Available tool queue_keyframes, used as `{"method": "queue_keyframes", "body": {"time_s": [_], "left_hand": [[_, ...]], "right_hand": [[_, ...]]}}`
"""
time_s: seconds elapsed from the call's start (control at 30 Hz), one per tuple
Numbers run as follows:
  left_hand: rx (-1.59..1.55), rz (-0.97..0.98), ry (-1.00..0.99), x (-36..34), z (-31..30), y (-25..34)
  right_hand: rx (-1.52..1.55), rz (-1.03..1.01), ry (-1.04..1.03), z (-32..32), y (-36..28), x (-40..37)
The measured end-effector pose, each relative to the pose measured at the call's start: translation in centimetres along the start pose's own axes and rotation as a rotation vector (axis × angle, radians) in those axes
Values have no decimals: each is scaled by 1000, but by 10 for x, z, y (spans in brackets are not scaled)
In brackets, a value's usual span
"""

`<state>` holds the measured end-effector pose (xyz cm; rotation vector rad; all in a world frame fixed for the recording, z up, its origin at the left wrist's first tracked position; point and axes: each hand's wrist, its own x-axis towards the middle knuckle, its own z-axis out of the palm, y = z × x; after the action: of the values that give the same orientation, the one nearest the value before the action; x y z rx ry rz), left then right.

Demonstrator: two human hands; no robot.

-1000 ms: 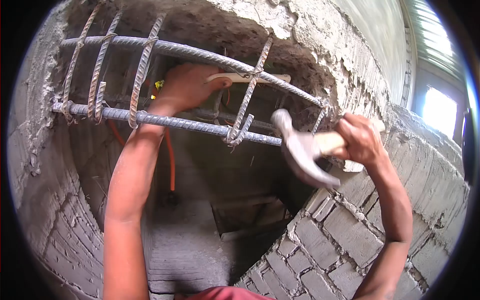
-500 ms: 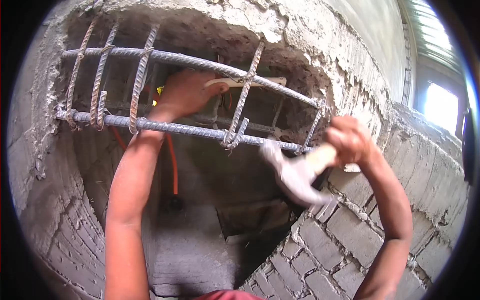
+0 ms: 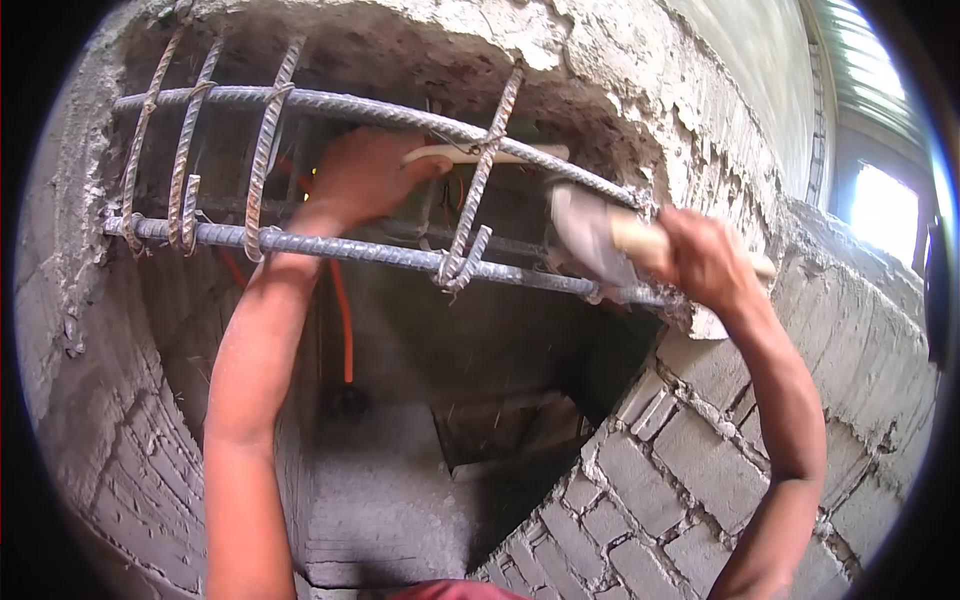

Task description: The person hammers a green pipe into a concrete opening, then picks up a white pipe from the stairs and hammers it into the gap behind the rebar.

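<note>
My right hand (image 3: 705, 255) is closed round the wooden handle (image 3: 640, 245) of a claw hammer. The hammer's head (image 3: 590, 232), smeared by motion, is at the right end of the rebar cage, in front of the broken concrete. My left arm passes behind the lower rebar (image 3: 370, 255), and my left hand (image 3: 365, 175) is inside the cavity, closed at the left end of a pale, stick-like rod (image 3: 475, 154). That rod lies roughly level behind a vertical stirrup (image 3: 485, 175). Its exact kind, and most of the left fingers, cannot be made out.
Rough broken concrete (image 3: 590, 50) frames the cavity above. Several bent stirrups (image 3: 268, 150) cross the upper rebar (image 3: 350, 108) at left. An orange tube (image 3: 343, 320) hangs below. Brickwork (image 3: 690, 470) rises at lower right, and a bright window opening (image 3: 885, 210) shows at far right.
The hammer has swung upward, its head moving from below the lower rebar to between the bars. My left hand stays at the rod, and the view has shifted slightly.
</note>
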<state>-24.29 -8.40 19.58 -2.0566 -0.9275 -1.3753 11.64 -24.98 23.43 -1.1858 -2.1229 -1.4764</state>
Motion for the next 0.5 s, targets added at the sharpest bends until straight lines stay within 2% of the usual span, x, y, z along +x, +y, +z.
{"method": "queue_keyframes", "body": {"time_s": [0.03,0.07,0.1,0.13,0.17,0.23,0.37,0.43,0.5], "left_hand": [[-2,3,-9,-3,-1,4],[81,-18,-40,-4,-4,7],[167,-47,-50,-3,-9,6],[162,-32,41,-4,-1,-2],[164,-33,34,-6,-3,0],[165,-90,25,-9,-9,5],[72,-77,22,-22,-17,24],[132,-31,52,-38,-21,30],[232,81,162,-48,-11,30]], "right_hand": [[-60,176,-63,-2,-2,6],[-62,183,-118,-11,-10,6],[-67,178,-107,-10,-8,4],[-19,98,-52,-6,-7,-6],[36,27,-4,-3,-9,-18],[-47,-52,-15,-13,-10,-37],[-47,-40,-11,-15,-27,-81],[101,87,38,1,-37,-116],[195,200,116,22,-58,-152]]}}
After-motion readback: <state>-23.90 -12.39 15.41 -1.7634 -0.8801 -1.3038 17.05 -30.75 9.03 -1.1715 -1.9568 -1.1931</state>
